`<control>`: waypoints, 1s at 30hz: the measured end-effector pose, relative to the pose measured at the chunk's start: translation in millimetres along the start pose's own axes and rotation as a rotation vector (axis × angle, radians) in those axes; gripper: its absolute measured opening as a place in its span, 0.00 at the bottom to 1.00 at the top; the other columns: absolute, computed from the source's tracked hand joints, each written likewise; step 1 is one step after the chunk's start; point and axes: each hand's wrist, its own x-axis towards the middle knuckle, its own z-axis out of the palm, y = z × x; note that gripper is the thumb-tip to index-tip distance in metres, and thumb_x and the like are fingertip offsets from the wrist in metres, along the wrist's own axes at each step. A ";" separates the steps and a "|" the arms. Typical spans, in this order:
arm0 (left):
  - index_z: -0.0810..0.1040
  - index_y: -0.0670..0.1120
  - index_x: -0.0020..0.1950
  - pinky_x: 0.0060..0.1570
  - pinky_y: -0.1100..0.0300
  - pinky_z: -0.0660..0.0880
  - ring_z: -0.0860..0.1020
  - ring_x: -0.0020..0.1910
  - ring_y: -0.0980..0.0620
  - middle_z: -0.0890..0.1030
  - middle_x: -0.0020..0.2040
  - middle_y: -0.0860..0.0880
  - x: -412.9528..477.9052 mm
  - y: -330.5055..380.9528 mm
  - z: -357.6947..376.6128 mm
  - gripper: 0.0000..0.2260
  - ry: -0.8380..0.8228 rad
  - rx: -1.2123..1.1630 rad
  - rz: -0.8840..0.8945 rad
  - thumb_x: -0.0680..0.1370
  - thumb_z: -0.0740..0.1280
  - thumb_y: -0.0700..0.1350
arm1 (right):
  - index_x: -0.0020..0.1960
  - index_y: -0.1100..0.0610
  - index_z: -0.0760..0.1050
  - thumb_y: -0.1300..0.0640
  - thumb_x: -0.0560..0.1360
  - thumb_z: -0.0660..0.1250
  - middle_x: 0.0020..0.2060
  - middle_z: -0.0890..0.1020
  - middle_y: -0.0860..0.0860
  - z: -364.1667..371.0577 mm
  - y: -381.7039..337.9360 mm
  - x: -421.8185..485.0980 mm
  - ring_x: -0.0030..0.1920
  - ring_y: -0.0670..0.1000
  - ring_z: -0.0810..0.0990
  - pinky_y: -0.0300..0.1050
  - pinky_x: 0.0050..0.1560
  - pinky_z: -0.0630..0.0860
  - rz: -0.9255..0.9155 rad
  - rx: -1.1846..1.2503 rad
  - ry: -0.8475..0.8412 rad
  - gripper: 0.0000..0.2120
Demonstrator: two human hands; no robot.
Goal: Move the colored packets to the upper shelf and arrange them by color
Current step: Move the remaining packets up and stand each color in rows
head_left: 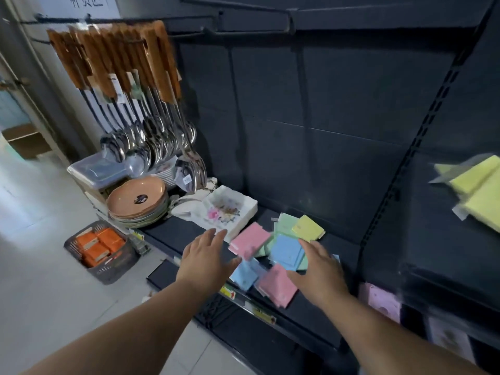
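Two bare forearms reach in from the near edge. The left hand (208,255) hovers over the dark shelf (176,231) with its fingers straight and spread, holding nothing, just left of the packets (270,253). The right hand (316,269) is at the pile's right side, fingers stretched out and not curled round anything. Its fingertips are at the edge of a blue packet (286,251), though blur hides whether they touch. The packets lie in a loose, overlapping heap on this shelf: pink, blue, green and yellow. Further left on the shelf are a flowered white dish (230,209) and a stack of plates (136,201), with ladles (151,147) hanging above. A basket (100,250) of orange packs stands on the floor to the left.
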 end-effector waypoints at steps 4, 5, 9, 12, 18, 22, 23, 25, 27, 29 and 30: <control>0.52 0.53 0.78 0.74 0.52 0.51 0.54 0.76 0.49 0.55 0.78 0.50 36.9 8.2 20.2 0.33 -0.052 0.001 0.057 0.78 0.58 0.64 | 0.78 0.46 0.55 0.40 0.75 0.65 0.77 0.58 0.48 13.7 12.9 21.5 0.74 0.53 0.61 0.47 0.73 0.59 0.050 0.026 0.002 0.36; 0.52 0.52 0.78 0.74 0.52 0.52 0.54 0.76 0.49 0.55 0.78 0.50 48.3 11.1 25.5 0.33 -0.061 0.010 0.082 0.78 0.58 0.64 | 0.78 0.46 0.55 0.40 0.75 0.65 0.77 0.58 0.48 16.8 18.0 25.9 0.75 0.53 0.60 0.46 0.73 0.60 0.070 0.038 -0.001 0.36; 0.52 0.51 0.78 0.74 0.53 0.52 0.55 0.76 0.48 0.55 0.78 0.50 91.9 25.4 44.2 0.32 -0.128 0.025 0.194 0.79 0.58 0.61 | 0.78 0.46 0.56 0.43 0.75 0.67 0.77 0.58 0.48 27.0 38.7 42.7 0.75 0.51 0.59 0.43 0.72 0.60 0.165 0.052 0.026 0.36; 0.54 0.50 0.77 0.73 0.53 0.52 0.57 0.75 0.47 0.57 0.77 0.49 125.1 38.0 58.4 0.30 -0.168 0.050 0.260 0.79 0.58 0.59 | 0.78 0.45 0.55 0.43 0.75 0.67 0.78 0.56 0.48 32.0 50.3 55.7 0.76 0.51 0.58 0.43 0.73 0.59 0.255 0.080 0.058 0.36; 0.57 0.50 0.76 0.72 0.52 0.57 0.62 0.72 0.47 0.63 0.74 0.48 191.0 62.2 95.4 0.29 -0.219 0.058 0.355 0.78 0.58 0.60 | 0.78 0.49 0.57 0.45 0.74 0.70 0.76 0.60 0.50 46.1 66.9 74.8 0.75 0.53 0.60 0.47 0.74 0.60 0.383 0.179 0.146 0.37; 0.57 0.49 0.76 0.72 0.52 0.55 0.60 0.73 0.46 0.62 0.75 0.46 220.7 84.6 122.0 0.31 -0.237 0.102 0.405 0.77 0.59 0.61 | 0.76 0.50 0.60 0.45 0.73 0.71 0.73 0.65 0.49 55.6 79.5 72.8 0.72 0.51 0.64 0.48 0.72 0.63 0.490 0.246 0.194 0.36; 0.57 0.49 0.76 0.72 0.51 0.55 0.60 0.74 0.45 0.61 0.76 0.46 225.8 91.2 127.7 0.33 -0.240 0.119 0.424 0.77 0.59 0.63 | 0.75 0.50 0.61 0.46 0.72 0.72 0.72 0.67 0.49 58.0 82.5 71.0 0.71 0.51 0.66 0.49 0.71 0.65 0.499 0.253 0.208 0.36; 0.56 0.48 0.77 0.73 0.50 0.54 0.58 0.75 0.46 0.60 0.76 0.46 235.4 105.9 137.8 0.36 -0.260 0.135 0.451 0.76 0.56 0.68 | 0.75 0.49 0.62 0.46 0.71 0.73 0.70 0.69 0.49 62.8 87.9 67.0 0.69 0.52 0.68 0.49 0.68 0.67 0.525 0.258 0.224 0.36; 0.54 0.48 0.77 0.73 0.48 0.53 0.57 0.75 0.47 0.59 0.77 0.48 244.3 119.5 147.5 0.39 -0.310 0.128 0.442 0.74 0.56 0.70 | 0.75 0.49 0.61 0.46 0.71 0.73 0.69 0.69 0.48 66.6 91.3 65.1 0.68 0.52 0.68 0.48 0.66 0.69 0.571 0.257 0.216 0.37; 0.52 0.47 0.78 0.74 0.47 0.52 0.57 0.75 0.47 0.60 0.77 0.49 249.5 129.0 156.9 0.41 -0.344 0.130 0.435 0.73 0.57 0.71 | 0.75 0.49 0.61 0.46 0.70 0.74 0.68 0.70 0.48 69.7 93.4 66.0 0.66 0.52 0.70 0.47 0.63 0.70 0.593 0.246 0.210 0.38; 0.51 0.46 0.78 0.74 0.47 0.51 0.57 0.75 0.47 0.60 0.76 0.49 250.6 132.3 161.3 0.42 -0.347 0.139 0.441 0.74 0.58 0.70 | 0.75 0.49 0.60 0.45 0.70 0.74 0.67 0.70 0.48 71.6 94.0 66.9 0.65 0.51 0.70 0.46 0.62 0.71 0.598 0.237 0.204 0.39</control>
